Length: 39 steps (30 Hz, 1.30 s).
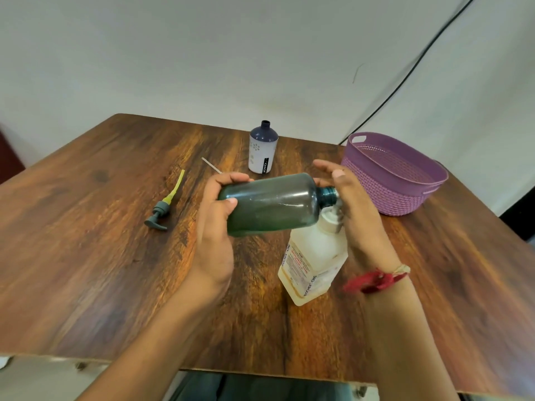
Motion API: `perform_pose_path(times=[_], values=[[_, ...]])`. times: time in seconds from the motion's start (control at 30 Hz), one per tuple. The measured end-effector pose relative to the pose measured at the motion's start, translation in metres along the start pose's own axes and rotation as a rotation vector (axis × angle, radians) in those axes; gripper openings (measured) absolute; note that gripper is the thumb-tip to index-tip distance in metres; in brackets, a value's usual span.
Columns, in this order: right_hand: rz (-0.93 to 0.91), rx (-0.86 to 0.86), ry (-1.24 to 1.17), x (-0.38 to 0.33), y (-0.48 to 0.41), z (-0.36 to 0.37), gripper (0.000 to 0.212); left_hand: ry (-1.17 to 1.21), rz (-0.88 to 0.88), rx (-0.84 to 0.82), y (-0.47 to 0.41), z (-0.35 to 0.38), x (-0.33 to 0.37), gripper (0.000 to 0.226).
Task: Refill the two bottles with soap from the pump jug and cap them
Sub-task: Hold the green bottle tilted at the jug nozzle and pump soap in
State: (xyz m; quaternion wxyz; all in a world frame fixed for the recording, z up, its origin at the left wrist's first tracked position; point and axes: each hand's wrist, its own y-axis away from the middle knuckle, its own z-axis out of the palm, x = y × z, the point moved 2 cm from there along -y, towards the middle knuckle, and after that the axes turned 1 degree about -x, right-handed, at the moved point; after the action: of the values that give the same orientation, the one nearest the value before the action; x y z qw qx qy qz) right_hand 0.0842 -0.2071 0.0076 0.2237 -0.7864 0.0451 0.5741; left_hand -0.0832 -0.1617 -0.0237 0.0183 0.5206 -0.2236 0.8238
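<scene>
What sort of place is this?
Probably a plain indoor room set up for a tabletop demo, not a bathroom: wooden table, bare white wall, loose black cable running down it.

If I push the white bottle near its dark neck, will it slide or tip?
Likely it tips: the white bottle stands upright, taller than wide. It has no cap, so anything inside could spill on the table. Its smooth round body would probably roll afterwards.

one head-worn wide view looks forward and down, close over the wooden worktop (86, 256), toward the wall (202, 53).
</scene>
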Motion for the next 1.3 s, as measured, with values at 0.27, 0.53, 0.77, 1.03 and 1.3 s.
perform_pose_path(times=[0.27,0.53,0.77,1.03,1.3], values=[[0.071,-0.072,-0.206,0.0,-0.007,-0.007,0.035,-0.062,-0.128,-0.028,0.001,-0.005,0.001,0.025],[0.037,-0.065,0.0,-0.003,0.003,-0.002,0.038,-0.099,-0.328,-0.196,0.001,-0.011,0.011,0.05],[0.115,-0.196,-0.347,-0.004,-0.007,-0.008,0.045,0.079,-0.46,-0.271,0.004,-0.018,0.008,0.053],[-0.105,-0.073,0.142,-0.005,-0.002,-0.005,0.037,0.054,-0.486,-0.194,0.001,-0.011,0.015,0.049],[0.289,-0.212,-0.148,-0.008,0.0,-0.007,0.056,0.031,-0.464,-0.144,0.001,-0.004,0.026,0.042]])
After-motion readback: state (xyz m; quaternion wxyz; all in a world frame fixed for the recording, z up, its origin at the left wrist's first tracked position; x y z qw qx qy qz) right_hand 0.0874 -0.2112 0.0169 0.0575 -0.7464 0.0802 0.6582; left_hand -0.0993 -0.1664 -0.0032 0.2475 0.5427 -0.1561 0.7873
